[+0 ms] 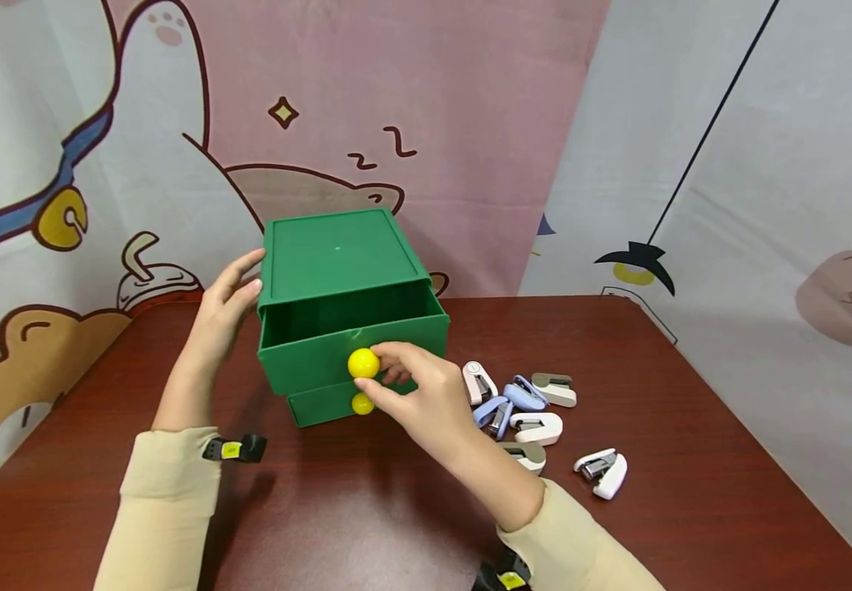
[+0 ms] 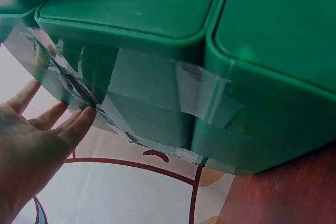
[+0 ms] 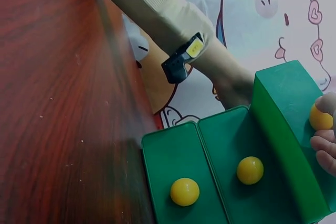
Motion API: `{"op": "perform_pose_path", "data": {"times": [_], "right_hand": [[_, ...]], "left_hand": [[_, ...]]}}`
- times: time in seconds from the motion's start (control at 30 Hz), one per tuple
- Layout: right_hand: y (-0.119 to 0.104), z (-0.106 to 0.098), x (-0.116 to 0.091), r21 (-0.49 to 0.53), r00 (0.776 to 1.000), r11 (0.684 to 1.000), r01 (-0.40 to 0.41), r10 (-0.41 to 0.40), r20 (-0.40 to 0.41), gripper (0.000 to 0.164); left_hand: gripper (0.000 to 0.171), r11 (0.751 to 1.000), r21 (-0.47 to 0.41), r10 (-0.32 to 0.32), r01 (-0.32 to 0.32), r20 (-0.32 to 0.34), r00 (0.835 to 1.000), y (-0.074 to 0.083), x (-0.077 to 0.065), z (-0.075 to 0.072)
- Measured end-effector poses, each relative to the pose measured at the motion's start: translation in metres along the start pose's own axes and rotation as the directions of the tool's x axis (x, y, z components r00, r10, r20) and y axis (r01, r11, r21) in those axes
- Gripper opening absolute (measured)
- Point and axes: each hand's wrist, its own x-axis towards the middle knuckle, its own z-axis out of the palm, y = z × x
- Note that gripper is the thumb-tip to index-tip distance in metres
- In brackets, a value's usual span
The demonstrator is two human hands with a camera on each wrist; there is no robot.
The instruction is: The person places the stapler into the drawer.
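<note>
A green drawer cabinet (image 1: 337,254) stands on the table with its top drawer (image 1: 300,371) pulled partway out; the visible part of its inside is bare. My right hand (image 1: 429,394) pinches the round yellow knob (image 1: 363,364) on that drawer's front between thumb and fingers. On the cabinet's left side rests my left hand (image 1: 222,308), fingers extended along the wall. In the left wrist view its fingertips meet clear tape (image 2: 142,93) stretched over the side. Below, two closed drawers show yellow knobs (image 3: 250,170) in the right wrist view.
Several small staplers, white, blue and grey-brown, lie right of the cabinet, among them a white stapler (image 1: 537,428) and a blue stapler (image 1: 525,393). Another white stapler (image 1: 605,472) lies apart, nearer the right. A cartoon-print curtain (image 1: 470,123) hangs behind the brown table (image 1: 692,460).
</note>
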Motion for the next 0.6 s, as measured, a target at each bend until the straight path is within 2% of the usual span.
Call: {"op": "perform_pose_path", "data": {"times": [0.33,0.6], "right_hand": [[-0.008,-0.009,-0.009,0.042,0.998,0.997,0.069,-0.07,0.011,0.034],[-0.005,-0.017,-0.012,0.05,0.994,0.993,0.108,-0.108,0.005,0.037]], "left_hand": [[0.05,1.0,0.012,-0.001,0.001,-0.005,1.0,0.0,-0.001,0.0],[0.05,1.0,0.026,0.006,-0.006,0.004,1.0,-0.002,0.0,-0.001]]}}
